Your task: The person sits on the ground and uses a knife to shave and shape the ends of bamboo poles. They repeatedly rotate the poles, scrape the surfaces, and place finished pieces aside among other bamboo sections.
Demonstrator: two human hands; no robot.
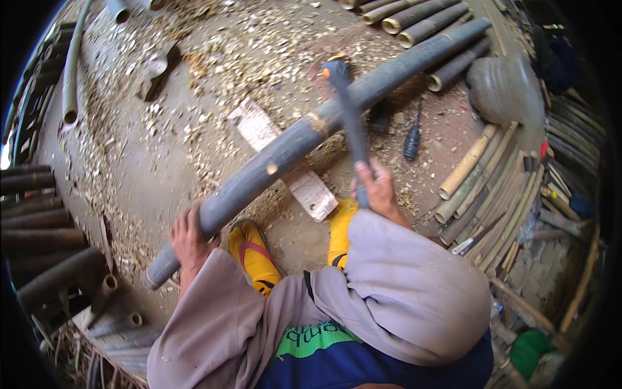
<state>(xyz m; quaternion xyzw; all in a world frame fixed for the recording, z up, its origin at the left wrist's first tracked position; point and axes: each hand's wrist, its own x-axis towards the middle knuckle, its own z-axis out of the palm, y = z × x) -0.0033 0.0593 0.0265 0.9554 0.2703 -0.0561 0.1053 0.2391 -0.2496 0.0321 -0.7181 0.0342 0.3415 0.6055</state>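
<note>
A long dark-grey bamboo pole (253,175) lies slantwise before me, from lower left to upper right. My left hand (189,238) is wrapped round it near its lower left end. A pale, chipped wooden block (314,194) sits under the pole's middle. My right hand (379,191) is closed on the lower end of a long dark tool (353,123), smeared by motion. That tool passes in front of the pole; I cannot tell its exact kind or whether it touches the pole. A lighter scraped patch (316,122) shows on the pole close to the tool.
A black-handled tool like a screwdriver (411,141) lies on the ground, with wood chips (214,84) scattered widely. Cut bamboo lengths (466,162) lie at right, others (421,23) at the far right. More bamboo (39,220) is stacked at left. My yellow-covered feet (256,249) are close to the block.
</note>
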